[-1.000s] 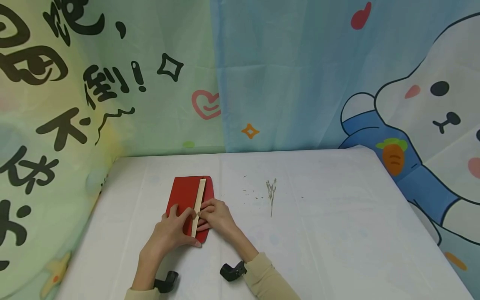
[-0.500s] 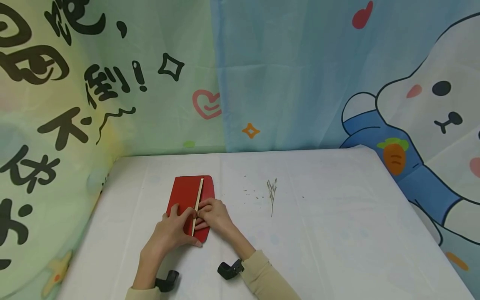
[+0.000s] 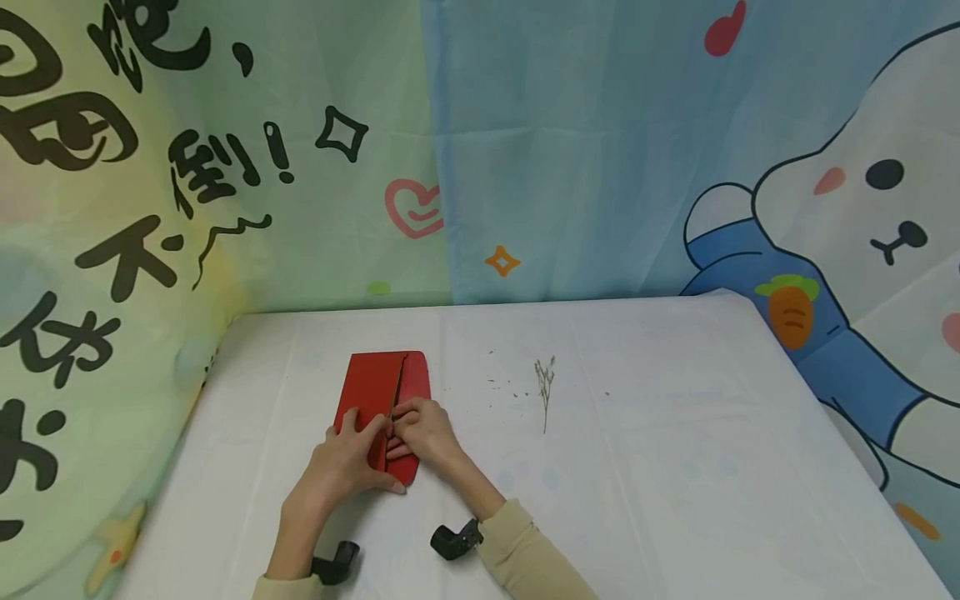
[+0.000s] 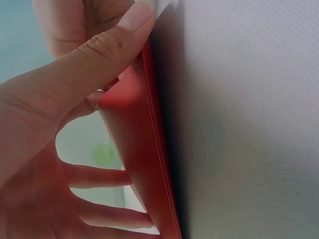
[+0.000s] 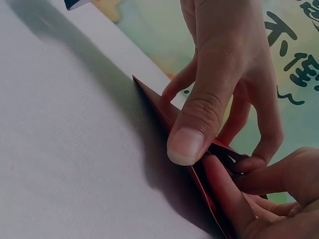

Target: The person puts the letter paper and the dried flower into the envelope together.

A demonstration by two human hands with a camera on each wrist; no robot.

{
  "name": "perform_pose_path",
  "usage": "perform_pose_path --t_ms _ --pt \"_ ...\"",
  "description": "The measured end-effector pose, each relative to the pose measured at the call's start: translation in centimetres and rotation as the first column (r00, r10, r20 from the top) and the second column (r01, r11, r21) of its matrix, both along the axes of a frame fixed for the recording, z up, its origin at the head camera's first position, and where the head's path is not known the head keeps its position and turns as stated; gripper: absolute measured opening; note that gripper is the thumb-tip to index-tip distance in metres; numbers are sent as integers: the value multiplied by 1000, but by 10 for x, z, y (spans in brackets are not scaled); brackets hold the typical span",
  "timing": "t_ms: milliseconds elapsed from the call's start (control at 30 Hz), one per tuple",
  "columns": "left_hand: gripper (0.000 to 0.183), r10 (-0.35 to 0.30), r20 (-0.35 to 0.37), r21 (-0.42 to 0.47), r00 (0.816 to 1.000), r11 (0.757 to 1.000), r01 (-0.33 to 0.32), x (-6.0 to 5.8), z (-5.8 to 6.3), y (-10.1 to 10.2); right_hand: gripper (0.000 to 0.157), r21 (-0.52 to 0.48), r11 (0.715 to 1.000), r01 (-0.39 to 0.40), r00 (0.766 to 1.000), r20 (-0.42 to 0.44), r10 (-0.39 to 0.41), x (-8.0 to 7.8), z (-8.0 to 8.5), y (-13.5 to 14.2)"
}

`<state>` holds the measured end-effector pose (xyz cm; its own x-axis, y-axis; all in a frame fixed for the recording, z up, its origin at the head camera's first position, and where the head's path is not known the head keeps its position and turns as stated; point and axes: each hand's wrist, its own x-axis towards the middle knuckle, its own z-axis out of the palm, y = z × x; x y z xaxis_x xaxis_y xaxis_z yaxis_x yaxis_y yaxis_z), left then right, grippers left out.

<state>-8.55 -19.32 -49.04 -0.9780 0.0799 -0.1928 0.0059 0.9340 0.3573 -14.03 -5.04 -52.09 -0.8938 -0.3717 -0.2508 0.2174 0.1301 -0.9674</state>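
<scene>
A red envelope [image 3: 375, 375] lies on the white tabletop in the head view, its rounded flap [image 3: 416, 375] turned out to the right. My left hand [image 3: 337, 467] spans the envelope body, thumb at the near edge and forefinger at the mouth. In the left wrist view its other fingers spread along the far side of the red paper [image 4: 139, 149]. The right hand [image 3: 429, 433] grips at the mouth from the flap side, with some fingers over the flap. Both hands' fingertips meet at the mouth, seen in the right wrist view around the dark opening [image 5: 227, 158].
A dried flower sprig [image 3: 544, 392] lies on the white cloth [image 3: 675, 433] right of the envelope. Small dark crumbs [image 3: 514, 393] are scattered beside it. A printed curtain [image 3: 570, 167] hangs behind the table. Each wrist carries a black camera [image 3: 455, 540].
The pale strip along the envelope's mouth has narrowed to a thin dark line. My right hand has shifted slightly left; the left hand has stayed nearly in place.
</scene>
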Motion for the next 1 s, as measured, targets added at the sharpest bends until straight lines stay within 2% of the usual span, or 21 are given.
perform_pose_path --t_ms 467,1000 --pt "87 -2 3 1 1000 1000 2 1 2 0 26 31 999 11 999 -42 -10 -1 -5 -5" --pt "87 12 10 1 1000 1000 -12 1 1 0 28 25 1000 -4 999 -44 5 -2 -7 -5"
